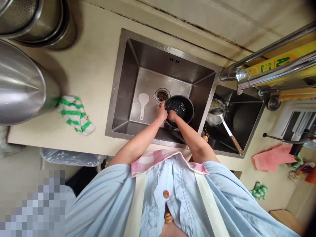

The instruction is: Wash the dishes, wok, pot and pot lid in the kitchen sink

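Round black pot (pixel 181 107), wet inside, standing in a rectangular stainless-steel sink (pixel 122 82), at 4 o'clock from the steel drain strainer (pixel 162 95). Left hand (pixel 161 112): fingers pressed together, touching the pot's rim. Right hand (pixel 172 115): over the rim, fingertips hidden, grip cannot be told. White plastic rice paddle (pixel 143 103): on the sink floor, 9 o'clock from the pot.

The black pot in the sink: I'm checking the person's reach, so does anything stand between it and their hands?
Nothing visible does. The left hand and right hand are already at the rim of the black pot, which sits in the stainless steel sink beside the drain.
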Action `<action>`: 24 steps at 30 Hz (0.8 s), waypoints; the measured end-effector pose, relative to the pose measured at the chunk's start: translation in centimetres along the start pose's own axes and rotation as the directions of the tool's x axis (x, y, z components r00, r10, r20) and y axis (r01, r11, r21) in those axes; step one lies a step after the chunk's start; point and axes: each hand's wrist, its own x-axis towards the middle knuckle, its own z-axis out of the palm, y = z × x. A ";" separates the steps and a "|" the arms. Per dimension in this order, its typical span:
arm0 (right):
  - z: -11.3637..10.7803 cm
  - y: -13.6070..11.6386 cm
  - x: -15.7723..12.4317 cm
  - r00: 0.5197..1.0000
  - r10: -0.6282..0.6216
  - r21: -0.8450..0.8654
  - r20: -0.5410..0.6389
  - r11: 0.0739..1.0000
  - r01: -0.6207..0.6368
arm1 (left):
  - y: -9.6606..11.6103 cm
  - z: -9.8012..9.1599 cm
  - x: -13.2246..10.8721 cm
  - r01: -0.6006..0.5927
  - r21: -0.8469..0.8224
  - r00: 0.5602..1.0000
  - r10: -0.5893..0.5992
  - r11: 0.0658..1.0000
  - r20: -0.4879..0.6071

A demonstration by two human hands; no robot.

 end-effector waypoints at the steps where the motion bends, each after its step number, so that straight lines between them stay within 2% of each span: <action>1: -0.5 -0.1 0.2 0.999 0.000 0.007 -0.048 1.000 0.001 | 0.0 -0.1 0.1 -0.001 0.008 1.000 0.001 1.000 0.007; 4: -1.8 0.1 0.3 0.969 0.041 -0.002 -0.244 0.999 -0.043 | -0.2 -0.3 0.3 -0.019 0.029 1.000 0.019 0.999 0.019; 6: -2.1 0.3 -0.2 0.961 0.027 -0.052 -0.275 0.998 -0.043 | -0.3 -0.3 0.4 -0.038 0.047 0.999 0.038 0.998 0.017; 7: -1.9 0.3 -0.5 0.972 -0.011 -0.090 -0.235 0.996 -0.011 | -0.3 -0.4 0.4 -0.048 0.058 0.999 0.047 0.997 0.015; 9: -1.2 0.3 -1.4 0.990 -0.120 -0.185 -0.073 0.977 0.104 | -0.2 -0.4 0.5 -0.072 0.082 0.997 0.071 0.994 0.014; 11: -0.3 0.6 -2.2 0.978 -0.191 -0.249 0.083 0.946 0.206 | -0.2 -0.5 0.4 -0.094 0.095 0.996 0.092 0.991 0.018; 13: 0.3 1.3 -2.9 0.967 -0.187 -0.279 0.172 0.932 0.230 | -0.1 -0.6 0.4 -0.100 0.100 0.995 0.098 0.990 0.022; 18: -0.6 2.9 -3.0 0.980 -0.003 -0.356 0.201 0.931 0.075 | 0.0 -1.0 0.1 -0.094 0.132 0.994 0.086 0.987 0.060; 21: -2.0 2.1 -2.3 0.987 0.095 -0.402 0.130 0.915 -0.035 | 0.3 -1.2 0.0 -0.070 0.175 0.996 0.059 0.982 0.066; 24: -2.3 0.5 -1.8 0.999 0.049 -0.353 0.002 0.935 -0.045 | 0.6 -1.7 -0.1 -0.087 0.192 0.995 0.078 0.977 0.058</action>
